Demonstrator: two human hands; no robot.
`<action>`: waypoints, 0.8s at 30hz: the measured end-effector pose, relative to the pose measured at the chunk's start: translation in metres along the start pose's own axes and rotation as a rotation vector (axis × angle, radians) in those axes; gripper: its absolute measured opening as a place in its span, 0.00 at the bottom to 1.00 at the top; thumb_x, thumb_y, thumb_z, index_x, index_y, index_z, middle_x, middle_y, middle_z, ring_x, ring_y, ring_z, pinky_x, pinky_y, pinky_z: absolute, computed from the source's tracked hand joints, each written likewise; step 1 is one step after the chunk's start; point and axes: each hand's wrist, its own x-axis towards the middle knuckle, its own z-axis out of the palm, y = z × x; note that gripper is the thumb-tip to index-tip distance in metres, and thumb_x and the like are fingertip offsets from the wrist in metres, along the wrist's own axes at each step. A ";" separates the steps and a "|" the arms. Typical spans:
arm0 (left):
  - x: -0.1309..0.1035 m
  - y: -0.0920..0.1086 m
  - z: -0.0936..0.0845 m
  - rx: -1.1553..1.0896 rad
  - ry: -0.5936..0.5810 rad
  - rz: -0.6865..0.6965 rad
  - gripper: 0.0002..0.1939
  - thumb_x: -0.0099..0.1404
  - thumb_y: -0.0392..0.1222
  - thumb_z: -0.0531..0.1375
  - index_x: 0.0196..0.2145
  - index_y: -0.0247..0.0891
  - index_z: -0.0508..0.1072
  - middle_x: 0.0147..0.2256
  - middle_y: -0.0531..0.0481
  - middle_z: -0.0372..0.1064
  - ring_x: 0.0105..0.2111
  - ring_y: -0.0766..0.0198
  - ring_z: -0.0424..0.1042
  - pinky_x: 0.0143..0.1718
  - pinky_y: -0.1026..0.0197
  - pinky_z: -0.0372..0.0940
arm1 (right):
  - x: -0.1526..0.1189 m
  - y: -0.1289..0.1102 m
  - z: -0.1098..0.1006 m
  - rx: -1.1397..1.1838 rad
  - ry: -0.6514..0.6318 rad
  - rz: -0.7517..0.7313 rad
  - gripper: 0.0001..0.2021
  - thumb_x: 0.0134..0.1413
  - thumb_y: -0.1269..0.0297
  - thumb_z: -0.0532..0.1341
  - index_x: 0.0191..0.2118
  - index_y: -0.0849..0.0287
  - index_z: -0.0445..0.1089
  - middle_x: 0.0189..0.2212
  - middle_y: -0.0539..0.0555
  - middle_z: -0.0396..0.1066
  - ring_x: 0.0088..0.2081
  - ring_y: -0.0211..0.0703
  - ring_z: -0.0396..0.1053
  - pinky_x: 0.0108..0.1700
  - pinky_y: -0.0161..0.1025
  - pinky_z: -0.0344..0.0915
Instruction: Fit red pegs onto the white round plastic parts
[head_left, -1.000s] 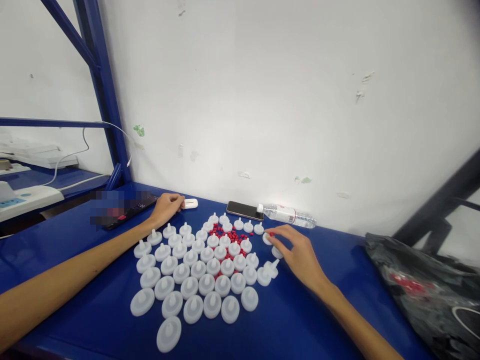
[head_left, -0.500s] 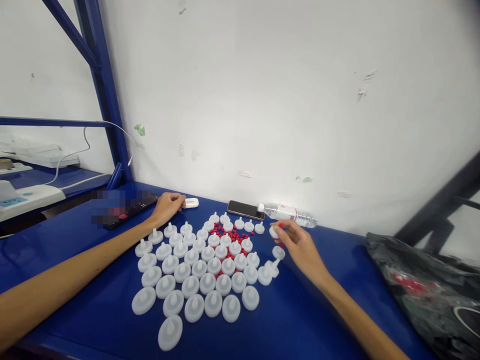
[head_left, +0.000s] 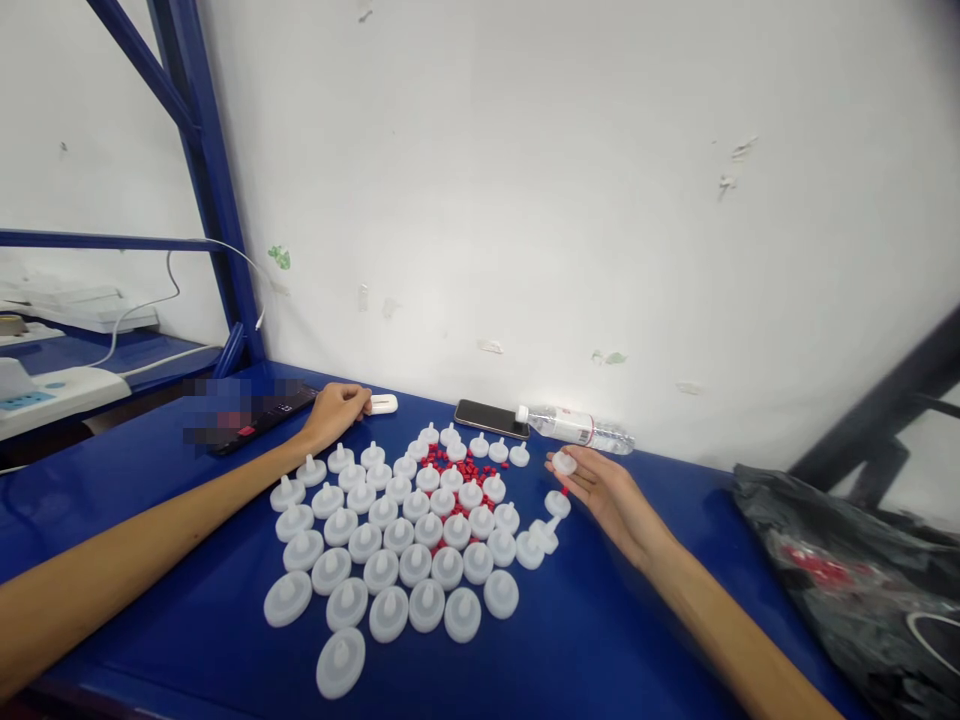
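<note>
My right hand [head_left: 607, 498] is turned palm up, fingers stretched out, holding a white round plastic disc [head_left: 565, 462] at the fingertips. Just below lie another white disc with a red bit [head_left: 557, 503] and a tipped-over disc [head_left: 545, 536]. My left hand [head_left: 337, 412] rests near the back of the table, its curled fingers closed at the left end of a small white oblong device [head_left: 383, 404]. Between the hands stand many white discs with short central stems [head_left: 398, 537], mostly stem up. Small red pieces [head_left: 461, 466] are scattered among them.
A phone [head_left: 491, 418] and a clear plastic bottle [head_left: 576, 428] lie along the wall. A dark blurred-out device [head_left: 262, 420] is beside my left forearm. On the right sits a black plastic bag [head_left: 817, 570]. A blue metal post [head_left: 206, 170] rises at the back left.
My right hand has turned from a fingertip pinch to palm up, with the white disc now lying on the fingers, slightly farther right. My left hand has stayed put.
</note>
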 end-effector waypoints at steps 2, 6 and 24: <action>0.000 0.000 0.000 0.000 0.002 0.001 0.18 0.71 0.52 0.60 0.33 0.34 0.74 0.29 0.54 0.72 0.28 0.67 0.72 0.32 0.61 0.70 | -0.001 -0.002 0.001 0.020 -0.004 0.019 0.13 0.53 0.53 0.69 0.39 0.56 0.76 0.46 0.58 0.80 0.52 0.55 0.76 0.64 0.54 0.65; 0.001 -0.002 0.000 -0.002 0.003 0.008 0.19 0.71 0.53 0.59 0.32 0.34 0.74 0.28 0.54 0.72 0.27 0.66 0.72 0.32 0.60 0.70 | -0.001 -0.004 0.001 0.023 0.030 0.022 0.13 0.50 0.56 0.71 0.39 0.55 0.73 0.45 0.57 0.80 0.52 0.57 0.76 0.64 0.58 0.64; -0.003 0.005 -0.001 0.009 -0.008 -0.004 0.18 0.71 0.52 0.59 0.32 0.34 0.73 0.28 0.54 0.71 0.27 0.67 0.72 0.31 0.61 0.70 | -0.003 -0.006 0.003 -0.357 0.061 -0.014 0.18 0.54 0.45 0.66 0.36 0.56 0.73 0.39 0.57 0.81 0.47 0.55 0.78 0.53 0.52 0.73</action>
